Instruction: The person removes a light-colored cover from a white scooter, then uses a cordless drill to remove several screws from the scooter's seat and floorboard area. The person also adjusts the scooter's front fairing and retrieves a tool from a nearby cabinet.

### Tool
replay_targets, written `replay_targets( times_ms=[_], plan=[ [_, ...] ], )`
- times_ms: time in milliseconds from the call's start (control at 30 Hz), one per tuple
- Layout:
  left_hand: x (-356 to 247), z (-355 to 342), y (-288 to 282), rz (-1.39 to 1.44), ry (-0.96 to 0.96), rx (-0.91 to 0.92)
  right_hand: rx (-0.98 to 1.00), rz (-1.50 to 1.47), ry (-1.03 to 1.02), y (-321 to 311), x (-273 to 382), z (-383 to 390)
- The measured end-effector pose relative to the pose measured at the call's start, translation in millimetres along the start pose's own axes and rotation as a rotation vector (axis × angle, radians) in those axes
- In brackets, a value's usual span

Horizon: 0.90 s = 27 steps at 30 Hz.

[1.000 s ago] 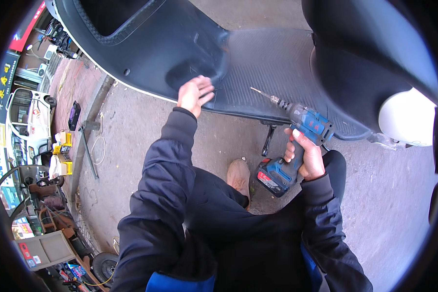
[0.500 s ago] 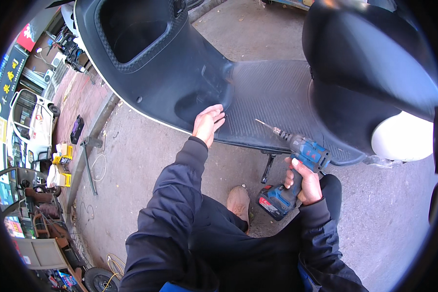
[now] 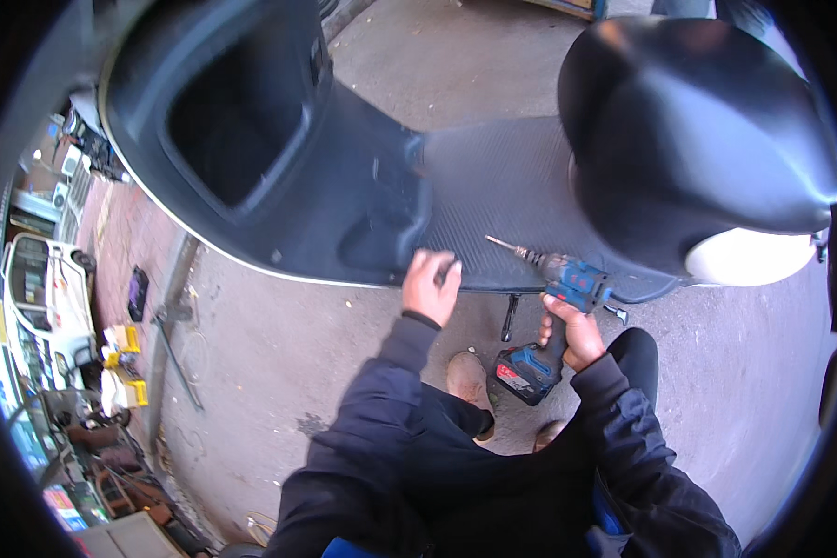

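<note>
A blue and black cordless drill (image 3: 572,279) with a long thin bit is gripped in my right hand (image 3: 577,333), the bit pointing left over the scooter's ribbed footboard (image 3: 502,177). The battery at its base hangs below my fingers. My left hand (image 3: 432,286) is closed at the footboard's near edge, by the lower end of the black front panel (image 3: 353,158). Something small and dark shows between its thumb and fingers, too blurred to name. On the right rises the scooter's black seat (image 3: 688,121), with a white body panel (image 3: 753,258) under it.
A side stand (image 3: 510,316) sticks out below the footboard, near my shoe (image 3: 470,379). Along the kerb at left lie a metal bar (image 3: 179,365) and yellow-and-white boxes (image 3: 123,367). A white vehicle (image 3: 42,279) stands beyond them.
My left hand has moved right and nearer to me, its fingers now closed. The drill stays in my right hand, slightly shifted. The view has swung, moving the scooter left and lower in part.
</note>
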<state>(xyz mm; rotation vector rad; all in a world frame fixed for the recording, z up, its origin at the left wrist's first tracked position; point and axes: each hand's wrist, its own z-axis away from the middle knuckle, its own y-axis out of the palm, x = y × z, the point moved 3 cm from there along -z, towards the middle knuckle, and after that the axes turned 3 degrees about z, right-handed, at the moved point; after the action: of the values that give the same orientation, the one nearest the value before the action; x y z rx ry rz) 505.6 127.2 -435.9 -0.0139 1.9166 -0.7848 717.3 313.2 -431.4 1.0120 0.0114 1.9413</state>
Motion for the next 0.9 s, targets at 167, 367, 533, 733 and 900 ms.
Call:
replay_targets(
  times_ms=[167,367,533,733,900],
  plan=[
    [-39.9,89.9,-8.7,0.032,-0.297,0.176,-0.109,0.015,0.048,21.7,23.7,31.9],
    [-127.8,40.3,-101.2,0.069,-0.513,0.085,0.055,-0.032,0.054,45.8,70.1,36.9],
    [-317.4,-112.7,-254.3,-0.255,-0.187,-0.052,0.044,-0.044,0.192,74.2,126.9,77.9],
    [-449.2,-246.2,-428.1,-0.473,0.07,-0.509,0.188,0.115,0.11,125.6,200.9,96.3],
    [-390.9,-270.9,-444.3,-0.399,-0.297,-0.278,0.089,0.322,0.001,164.5,253.0,96.1]
  ],
)
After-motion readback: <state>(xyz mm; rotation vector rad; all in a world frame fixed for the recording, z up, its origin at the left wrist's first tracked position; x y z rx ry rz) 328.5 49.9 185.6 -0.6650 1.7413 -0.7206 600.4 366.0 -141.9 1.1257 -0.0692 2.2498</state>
